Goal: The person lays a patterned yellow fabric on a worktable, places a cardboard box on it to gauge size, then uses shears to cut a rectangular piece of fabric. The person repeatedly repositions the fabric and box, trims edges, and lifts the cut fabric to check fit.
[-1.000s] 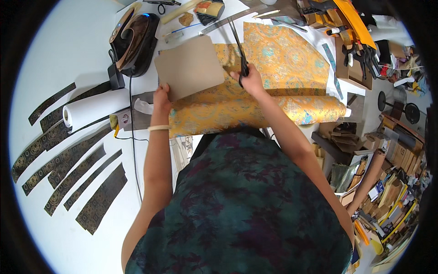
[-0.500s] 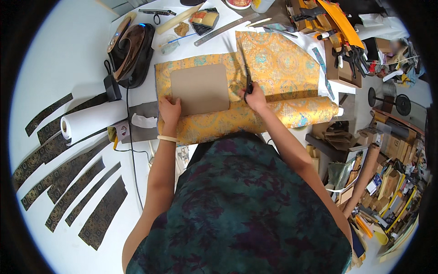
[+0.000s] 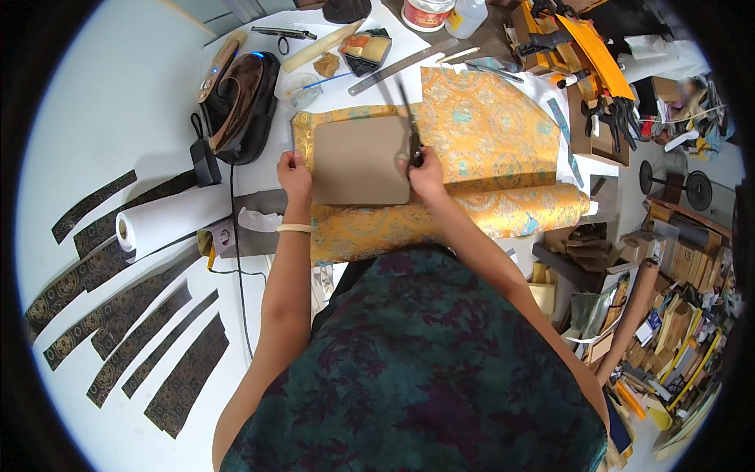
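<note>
A yellow-gold brocade fabric (image 3: 480, 118) with blue and pale motifs lies across the table, its near part wound in a roll (image 3: 519, 211). On the fabric's left part rests a flat grey-brown board (image 3: 362, 161) with rounded corners. My left hand (image 3: 295, 179) is closed at the fabric's left edge, fingers curled and seemingly pinching that edge, just left of the board. In my right hand (image 3: 427, 175) is a pair of scissors (image 3: 415, 141) with black handles, its blades pointing away from me. The right fingertips come to the board's right edge.
At the far left stands a dark clothes iron (image 3: 240, 102) on its base. A white paper roll (image 3: 177, 216) and dark patterned strips (image 3: 185, 377) lie to the left. A metal ruler (image 3: 401, 67), a glass dish (image 3: 303, 90) and a white tub (image 3: 426, 14) stand along the back.
My left hand has left the board's lower-left corner and closed at the fabric's left edge. My right hand with the scissors has come close against the board's right side.
</note>
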Available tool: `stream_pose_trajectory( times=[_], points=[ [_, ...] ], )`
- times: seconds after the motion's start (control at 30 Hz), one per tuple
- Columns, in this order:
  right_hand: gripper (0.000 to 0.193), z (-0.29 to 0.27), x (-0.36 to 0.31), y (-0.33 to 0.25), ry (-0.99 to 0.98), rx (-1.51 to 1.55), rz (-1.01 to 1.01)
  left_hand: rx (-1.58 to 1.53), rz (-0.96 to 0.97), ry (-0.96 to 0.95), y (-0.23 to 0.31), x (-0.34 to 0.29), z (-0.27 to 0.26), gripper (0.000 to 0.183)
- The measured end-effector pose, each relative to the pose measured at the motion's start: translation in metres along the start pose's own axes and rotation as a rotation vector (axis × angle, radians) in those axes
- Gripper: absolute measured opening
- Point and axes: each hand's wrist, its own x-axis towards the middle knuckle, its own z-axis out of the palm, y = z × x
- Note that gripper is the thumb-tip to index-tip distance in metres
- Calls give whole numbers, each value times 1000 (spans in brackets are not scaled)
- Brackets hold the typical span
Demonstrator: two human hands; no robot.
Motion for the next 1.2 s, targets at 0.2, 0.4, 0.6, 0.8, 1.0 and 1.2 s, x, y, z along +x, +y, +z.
stream_pose_trajectory(
  times=[0.2, 0.4, 0.6, 0.8, 1.0, 1.2],
  points=[
    [39, -70, 7, -25, 83, 293, -102, -152, 62, 169, 65, 1, -1, 17],
    [37, -91, 14, -38, 254, 434, -158, -99, 278, 330, 79, 37, 5, 20],
    [37, -81, 30, -29, 324, 458, -90, 435, 616, 335, 91, 22, 8, 31],
    [34, -83, 35, -25, 229, 552, -62, 823, 701, -455, 53, -63, -4, 53],
    [35, -56, 44, -33, -20, 335, -47, 449, 364, -441, 45, -75, -5, 65],
    [39, -7, 74, 3, -62, -39, -135, -349, -17, -393, 14, -53, -14, 58]
  ],
)
